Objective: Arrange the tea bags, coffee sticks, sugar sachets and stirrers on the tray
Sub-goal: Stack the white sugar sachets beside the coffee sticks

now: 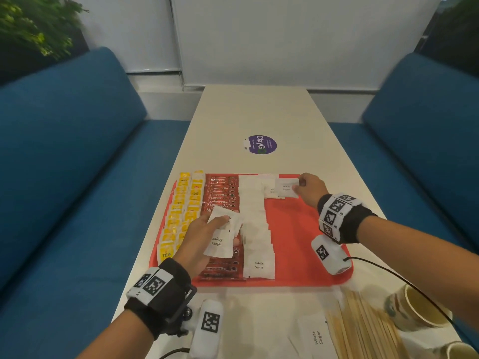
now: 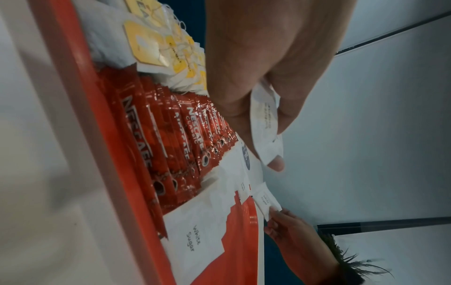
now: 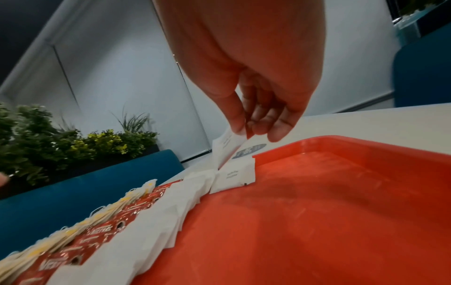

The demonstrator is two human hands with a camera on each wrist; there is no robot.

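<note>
A red tray (image 1: pixel 298 229) holds rows of yellow tea bags (image 1: pixel 181 211), red coffee sticks (image 1: pixel 220 193) and white sugar sachets (image 1: pixel 255 229). My left hand (image 1: pixel 207 234) hovers over the coffee sticks and grips a small stack of sugar sachets (image 1: pixel 220 242), seen edge-on between thumb and fingers (image 2: pixel 264 123). At the tray's far edge my right hand (image 1: pixel 308 189) pinches one sugar sachet (image 1: pixel 286 188) beside another sachet (image 1: pixel 270 190) that starts a second row; in the right wrist view the pinched sachet (image 3: pixel 225 146) tilts above the row. Wooden stirrers (image 1: pixel 363 330) lie on the table, off the tray.
One loose sugar sachet (image 1: pixel 317 335) lies on the white table (image 1: pixel 259 112) near the stirrers. Paper cups (image 1: pixel 420 307) stand at the near right. A purple round sticker (image 1: pixel 261 145) is beyond the tray. Blue sofas (image 1: pixel 64 177) flank the table. The tray's right half is bare red.
</note>
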